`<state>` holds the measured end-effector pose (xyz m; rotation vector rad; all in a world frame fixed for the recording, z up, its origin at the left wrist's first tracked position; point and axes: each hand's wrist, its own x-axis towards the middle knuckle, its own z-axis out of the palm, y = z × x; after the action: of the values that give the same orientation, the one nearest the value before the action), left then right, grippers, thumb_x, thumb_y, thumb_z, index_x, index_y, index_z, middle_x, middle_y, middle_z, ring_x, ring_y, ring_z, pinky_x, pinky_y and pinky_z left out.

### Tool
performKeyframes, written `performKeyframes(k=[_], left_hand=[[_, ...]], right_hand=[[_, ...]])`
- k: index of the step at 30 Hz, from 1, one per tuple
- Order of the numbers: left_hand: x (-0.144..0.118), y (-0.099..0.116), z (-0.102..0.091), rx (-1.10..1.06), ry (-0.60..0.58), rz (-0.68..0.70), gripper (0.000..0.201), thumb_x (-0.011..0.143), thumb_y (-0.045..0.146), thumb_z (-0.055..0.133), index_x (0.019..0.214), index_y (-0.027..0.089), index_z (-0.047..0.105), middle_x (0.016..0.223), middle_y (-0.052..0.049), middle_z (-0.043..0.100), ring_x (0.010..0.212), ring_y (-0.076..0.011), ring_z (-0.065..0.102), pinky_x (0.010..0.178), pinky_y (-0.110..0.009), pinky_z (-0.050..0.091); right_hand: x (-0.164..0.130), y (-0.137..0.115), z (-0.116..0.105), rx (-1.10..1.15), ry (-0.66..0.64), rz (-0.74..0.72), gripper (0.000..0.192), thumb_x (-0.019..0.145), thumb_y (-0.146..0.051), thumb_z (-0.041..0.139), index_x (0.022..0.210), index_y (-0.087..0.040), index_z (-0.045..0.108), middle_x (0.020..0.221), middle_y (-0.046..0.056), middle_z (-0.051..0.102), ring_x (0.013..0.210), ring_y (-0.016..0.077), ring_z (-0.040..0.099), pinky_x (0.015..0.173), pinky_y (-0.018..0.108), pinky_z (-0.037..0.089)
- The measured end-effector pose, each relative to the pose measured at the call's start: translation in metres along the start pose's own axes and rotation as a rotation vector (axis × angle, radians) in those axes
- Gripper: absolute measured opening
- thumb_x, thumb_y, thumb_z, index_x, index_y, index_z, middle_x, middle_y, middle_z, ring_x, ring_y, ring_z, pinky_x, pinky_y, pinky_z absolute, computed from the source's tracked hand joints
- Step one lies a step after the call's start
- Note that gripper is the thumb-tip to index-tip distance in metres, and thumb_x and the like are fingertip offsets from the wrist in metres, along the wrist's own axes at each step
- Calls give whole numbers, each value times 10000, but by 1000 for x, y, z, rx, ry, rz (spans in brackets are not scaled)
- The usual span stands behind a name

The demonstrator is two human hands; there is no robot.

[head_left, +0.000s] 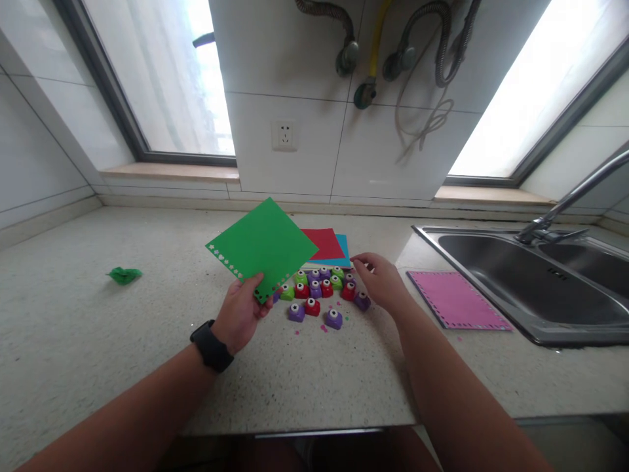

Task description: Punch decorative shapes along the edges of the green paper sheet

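A sheet of green paper [260,239] is pinched at its near corner by my left hand [242,318], thumb on top. Small shapes are cut out along its lower two edges. My right hand [382,283] hovers at the right end of a cluster of craft punches, its fingers curled together; whatever they hold, if anything, is hidden. The punches are purple, green and red, among them a red punch [312,306] and a purple punch [333,318] at the front. Red paper [324,242] and blue paper [344,246] lie behind them.
Pink paper [457,298] with punched edges lies on the counter beside the steel sink [496,288]. A crumpled green piece [124,275] is at the left. Tiny paper cutouts [324,328] are scattered near the punches. A tap [565,203] rises behind the sink.
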<state>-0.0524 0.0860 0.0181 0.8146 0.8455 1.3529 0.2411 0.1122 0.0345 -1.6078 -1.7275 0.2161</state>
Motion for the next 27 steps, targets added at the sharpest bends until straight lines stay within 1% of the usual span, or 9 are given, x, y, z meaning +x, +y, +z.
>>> performKeyframes(k=[3,7,10,14,17,19,21,23,27], left_hand=[[0,-1,0,2,5,-5,270,813,338,737,919,169,554,668,-13,668,457,-100,535,374,-177,323],[0,-2,-1,19,1,-18,269,807,343,740,908,163,568,693,-26,679,488,-109,568,376,-175,325],[0,-3,-1,33,-9,-23,274,801,358,744,897,163,577,684,-24,676,497,-115,581,377,-175,330],[-1,-3,-1,56,-18,-25,287,793,375,747,890,170,571,668,-23,682,460,-105,548,375,-181,342],[-2,-3,-1,65,-17,-32,292,791,380,747,890,168,573,673,-30,690,452,-107,543,373,-184,341],[-2,-3,-1,71,-11,-45,282,798,373,745,902,163,588,699,-35,701,453,-103,542,377,-185,343],[-2,-4,-1,75,-7,-49,266,806,359,748,918,161,611,736,-35,710,463,-95,545,390,-184,356],[-3,-4,0,79,-6,-52,250,803,340,763,927,163,637,758,-26,711,483,-92,555,418,-186,392],[-5,-4,1,111,-14,-59,251,760,304,815,913,161,676,763,-25,712,499,-86,547,435,-184,407]], right_hand=[[-3,-1,-1,-37,-75,-127,232,944,-319,588,1011,-198,774,991,97,735,906,249,631,868,406,474],[-9,-7,4,-182,-198,-320,245,918,-354,675,1109,-243,780,1080,115,679,1027,295,579,960,460,458],[-12,-10,8,-253,-244,-359,223,908,-331,690,1097,-250,776,1103,123,656,1035,306,558,955,475,462],[-12,-10,6,-191,-261,-362,113,876,-280,729,976,-230,745,1068,98,676,1031,290,563,940,452,465],[-12,-13,-1,-72,-282,-332,99,864,-234,736,961,-235,716,1040,76,705,1037,275,587,952,449,455],[-13,-16,-6,49,-284,-235,112,887,-258,710,996,-234,697,998,70,713,957,248,621,889,428,480],[-14,-19,-8,233,-262,-128,157,910,-324,686,1035,-231,661,960,59,709,838,207,636,787,386,505],[-14,-23,-8,467,-216,-67,226,913,-392,682,1056,-231,611,943,42,702,771,174,638,720,347,515],[-15,-30,-3,841,-122,3,360,843,-449,757,1040,-243,537,949,13,682,745,146,661,714,324,541]])
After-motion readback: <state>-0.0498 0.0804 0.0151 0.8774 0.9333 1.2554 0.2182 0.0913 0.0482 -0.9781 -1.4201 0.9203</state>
